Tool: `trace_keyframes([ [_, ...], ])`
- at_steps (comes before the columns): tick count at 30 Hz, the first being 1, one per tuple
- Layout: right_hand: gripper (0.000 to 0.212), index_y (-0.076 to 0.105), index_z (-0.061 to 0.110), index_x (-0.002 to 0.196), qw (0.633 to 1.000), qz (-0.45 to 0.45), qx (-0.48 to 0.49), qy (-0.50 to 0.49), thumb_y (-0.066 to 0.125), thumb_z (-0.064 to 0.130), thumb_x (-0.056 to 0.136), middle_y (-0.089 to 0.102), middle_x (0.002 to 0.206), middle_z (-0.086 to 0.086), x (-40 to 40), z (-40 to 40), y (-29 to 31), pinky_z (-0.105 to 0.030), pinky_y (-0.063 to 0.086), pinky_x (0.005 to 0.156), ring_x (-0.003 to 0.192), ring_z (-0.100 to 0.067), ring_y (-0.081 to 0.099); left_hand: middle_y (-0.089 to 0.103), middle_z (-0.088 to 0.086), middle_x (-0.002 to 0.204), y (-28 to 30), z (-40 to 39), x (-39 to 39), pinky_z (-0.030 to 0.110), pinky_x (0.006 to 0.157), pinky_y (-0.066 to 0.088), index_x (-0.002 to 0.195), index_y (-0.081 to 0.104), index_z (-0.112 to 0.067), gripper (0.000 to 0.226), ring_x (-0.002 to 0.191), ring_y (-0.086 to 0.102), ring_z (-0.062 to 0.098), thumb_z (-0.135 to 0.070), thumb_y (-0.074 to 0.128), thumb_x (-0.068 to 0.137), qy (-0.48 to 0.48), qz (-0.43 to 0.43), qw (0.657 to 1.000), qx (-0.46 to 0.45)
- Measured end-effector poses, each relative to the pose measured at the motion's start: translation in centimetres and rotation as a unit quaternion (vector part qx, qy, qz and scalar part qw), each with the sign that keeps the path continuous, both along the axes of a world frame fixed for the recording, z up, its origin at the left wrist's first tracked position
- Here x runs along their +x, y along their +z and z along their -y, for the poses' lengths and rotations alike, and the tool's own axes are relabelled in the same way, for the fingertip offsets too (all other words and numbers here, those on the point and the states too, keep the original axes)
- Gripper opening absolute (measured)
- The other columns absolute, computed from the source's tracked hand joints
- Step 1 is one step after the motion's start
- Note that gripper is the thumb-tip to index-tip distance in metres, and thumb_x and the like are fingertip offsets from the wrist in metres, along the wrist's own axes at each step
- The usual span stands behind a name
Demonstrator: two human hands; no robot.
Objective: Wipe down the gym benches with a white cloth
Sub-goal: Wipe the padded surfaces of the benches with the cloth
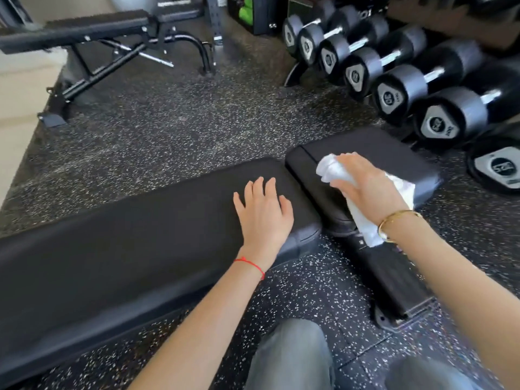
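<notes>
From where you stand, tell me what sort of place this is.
Most likely a gym or weights room. A row of dumbbells sits on a rack, two padded benches stand on speckled rubber flooring, and the right hand wipes one with a white cloth.

Left hand (264,212) flat on long black pad (140,235), fingers (257,190) spread and straight. Right hand (365,187) grips white cloth (332,170) on short seat pad (374,153); cloth bunches ahead of fingers, trails under wrist. Dumbbells (399,88) beyond fingers
</notes>
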State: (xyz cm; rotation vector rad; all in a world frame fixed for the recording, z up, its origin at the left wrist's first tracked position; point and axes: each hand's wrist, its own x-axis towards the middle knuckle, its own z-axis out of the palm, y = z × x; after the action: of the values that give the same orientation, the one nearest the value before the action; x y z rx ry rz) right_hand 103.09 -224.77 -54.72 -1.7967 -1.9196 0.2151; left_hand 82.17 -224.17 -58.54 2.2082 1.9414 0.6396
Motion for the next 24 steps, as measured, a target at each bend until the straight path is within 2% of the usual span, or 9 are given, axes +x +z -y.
trace_keyframes([
  [2, 0.041, 0.05, 0.028, 0.133, 0.998, 0.009, -0.061, 0.004, 0.056, 0.042, 0.095, 0.052, 0.141, -0.004, 1.5, -1.0, -2.2, -0.025, 0.029, 0.11, 0.136, -0.025, 0.042, 0.035, 0.004, 0.154, -0.7, -0.6, 2.5, 0.059, 0.119, 0.013, 0.146, 0.04, -0.02, 0.05, 0.147, 0.022, 0.028, -0.035, 0.037, 0.098, 0.017, -0.006, 1.0, -0.021],
  [4, 0.049, 0.046, 0.018, 0.142, 0.998, 0.045, -0.045, 0.025, 0.051, 0.04, 0.099, 0.048, 0.147, -0.008, 2.0, -1.6, -3.9, -0.035, 0.025, 0.117, 0.143, -0.026, 0.034, 0.034, 0.006, 0.155, -1.4, -1.0, 3.9, 0.064, 0.117, 0.01, 0.146, 0.04, -0.019, 0.051, 0.147, 0.02, 0.032, -0.036, 0.036, 0.098, 0.053, -0.019, 0.998, -0.022],
  [6, 0.05, 0.042, 0.018, 0.146, 0.996, 0.056, -0.027, 0.058, 0.046, 0.04, 0.101, 0.044, 0.151, -0.006, 3.0, -2.8, -4.2, -0.035, 0.019, 0.121, 0.146, -0.024, 0.029, 0.035, 0.008, 0.155, -1.8, -1.1, 4.6, 0.066, 0.116, 0.012, 0.145, 0.041, -0.019, 0.051, 0.146, 0.022, 0.033, -0.035, 0.036, 0.097, 0.082, -0.039, 0.996, -0.009],
  [9, 0.051, 0.037, 0.021, 0.149, 0.992, 0.049, -0.057, 0.099, 0.039, 0.043, 0.103, 0.036, 0.157, -0.001, 4.1, -6.6, -3.5, -0.035, 0.011, 0.123, 0.15, -0.021, 0.019, 0.038, 0.005, 0.153, -1.9, -1.4, 5.0, 0.065, 0.116, 0.015, 0.144, 0.042, -0.021, 0.051, 0.145, 0.026, 0.03, -0.035, 0.037, 0.096, 0.108, -0.053, 0.993, -0.002],
  [13, 0.055, 0.031, 0.014, 0.151, 0.978, 0.103, -0.088, 0.159, 0.038, 0.039, 0.103, 0.028, 0.16, -0.005, 2.5, -10.9, -2.6, -0.038, 0.006, 0.123, 0.15, -0.026, 0.014, 0.042, -0.002, 0.15, -1.8, -1.5, 5.0, 0.063, 0.116, 0.017, 0.141, 0.045, -0.024, 0.048, 0.142, 0.029, 0.026, -0.035, 0.04, 0.095, 0.12, -0.064, 0.991, -0.001],
  [17, 0.059, 0.024, 0.017, 0.154, 0.95, 0.111, -0.068, 0.283, 0.04, 0.041, 0.102, 0.021, 0.163, -0.001, 4.6, -8.0, -3.1, -0.037, 0.001, 0.124, 0.152, -0.023, 0.007, 0.042, -0.004, 0.149, -1.5, -1.4, 5.0, 0.06, 0.117, 0.017, 0.14, 0.047, -0.027, 0.045, 0.142, 0.03, 0.023, -0.035, 0.044, 0.095, 0.13, -0.064, 0.99, 0.002],
  [19, 0.06, 0.025, 0.022, 0.154, 0.939, 0.116, -0.049, 0.319, 0.039, 0.046, 0.101, 0.024, 0.162, 0.002, 7.7, -6.5, -3.5, -0.037, 0.002, 0.124, 0.152, -0.023, 0.01, 0.043, -0.005, 0.15, -1.5, -1.3, 5.1, 0.059, 0.118, 0.017, 0.14, 0.047, -0.028, 0.045, 0.143, 0.03, 0.022, -0.035, 0.045, 0.096, 0.134, -0.059, 0.989, 0.007],
  [22, 0.058, 0.028, 0.028, 0.152, 0.953, 0.109, -0.063, 0.276, 0.035, 0.052, 0.1, 0.028, 0.16, 0.004, 11.6, -8.0, -3.4, -0.039, 0.005, 0.123, 0.152, -0.023, 0.011, 0.042, -0.005, 0.151, -1.5, -1.2, 5.1, 0.058, 0.118, 0.016, 0.14, 0.047, -0.029, 0.045, 0.144, 0.029, 0.022, -0.035, 0.046, 0.096, 0.135, -0.05, 0.99, 0.004],
  [24, 0.055, 0.029, 0.029, 0.151, 0.963, 0.115, -0.074, 0.233, 0.036, 0.049, 0.1, 0.025, 0.161, 0.006, 11.5, -10.1, -3.2, -0.039, 0.004, 0.124, 0.152, -0.022, 0.008, 0.043, -0.005, 0.15, -1.4, -1.3, 5.2, 0.059, 0.118, 0.016, 0.14, 0.048, -0.028, 0.044, 0.144, 0.03, 0.022, -0.034, 0.047, 0.096, 0.137, -0.05, 0.989, 0.006],
])
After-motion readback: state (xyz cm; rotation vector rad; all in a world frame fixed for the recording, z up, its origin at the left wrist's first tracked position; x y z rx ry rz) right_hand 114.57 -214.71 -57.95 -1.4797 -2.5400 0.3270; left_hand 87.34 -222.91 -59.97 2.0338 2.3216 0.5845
